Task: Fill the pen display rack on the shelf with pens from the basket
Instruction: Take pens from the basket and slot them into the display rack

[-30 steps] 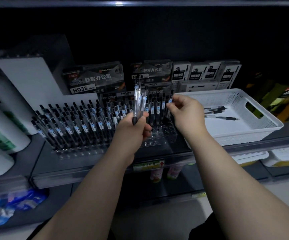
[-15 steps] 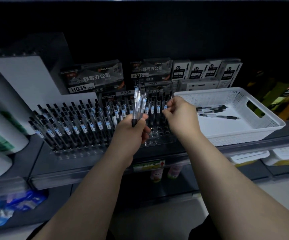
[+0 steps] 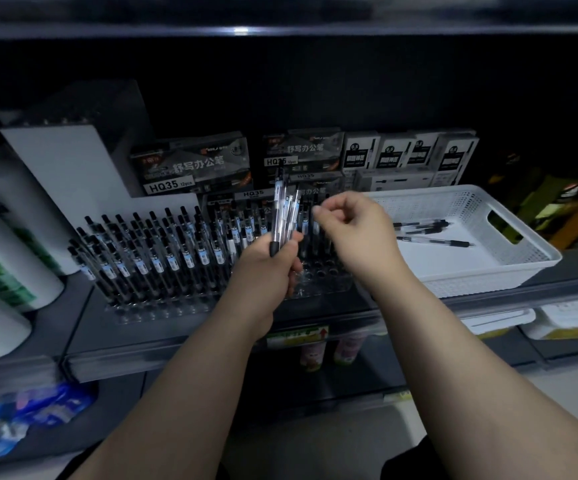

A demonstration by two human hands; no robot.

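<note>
While rows of pens (image 3: 163, 251) stand tilted in the clear rack (image 3: 315, 291) on the shelf (image 3: 79, 323), its front right holes are bare. Just above them, the left hand (image 3: 263, 271) grips a bundle (image 3: 284, 216) of pens upright. Beside its tops, the right hand (image 3: 353, 225) curls, thumb meeting forefinger; whether they pinch a pen cannot be told. Further right, a white basket (image 3: 522, 261) holds loose pens (image 3: 432, 237). Boxes (image 3: 190, 168) stand behind.
</note>
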